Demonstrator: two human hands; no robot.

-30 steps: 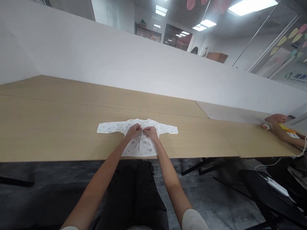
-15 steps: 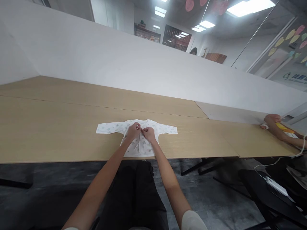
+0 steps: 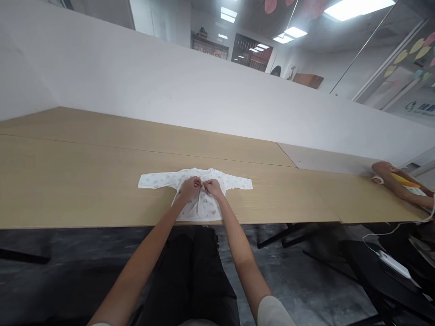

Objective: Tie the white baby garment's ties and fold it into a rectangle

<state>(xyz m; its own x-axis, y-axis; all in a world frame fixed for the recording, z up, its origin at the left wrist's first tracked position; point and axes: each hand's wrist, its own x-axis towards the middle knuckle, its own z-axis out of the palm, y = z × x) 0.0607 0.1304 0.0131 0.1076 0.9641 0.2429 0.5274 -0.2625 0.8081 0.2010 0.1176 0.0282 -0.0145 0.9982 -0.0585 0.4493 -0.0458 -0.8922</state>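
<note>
A small white baby shirt with a sparse printed pattern lies face up on the table, its long sleeves spread to either side and its hem close to the table's front edge. My left hand is closed, fingertips pinching the front opening below the neckline. My right hand pinches the opposite side of the same opening, fingertips almost touching those of the left. The fingers hide whatever small fastening may be between them. Below the hands, one front edge of the shirt curves down to the hem.
The long wooden table runs along a white partition with glass above. At the far right are another person's arms near a yellow item. A black chair holds a white device with a cable.
Both hands stay at the shirt's front opening, with fingers slightly shifted. The lower front edge now shows as a clearer curve. The whole view has moved slightly.
</note>
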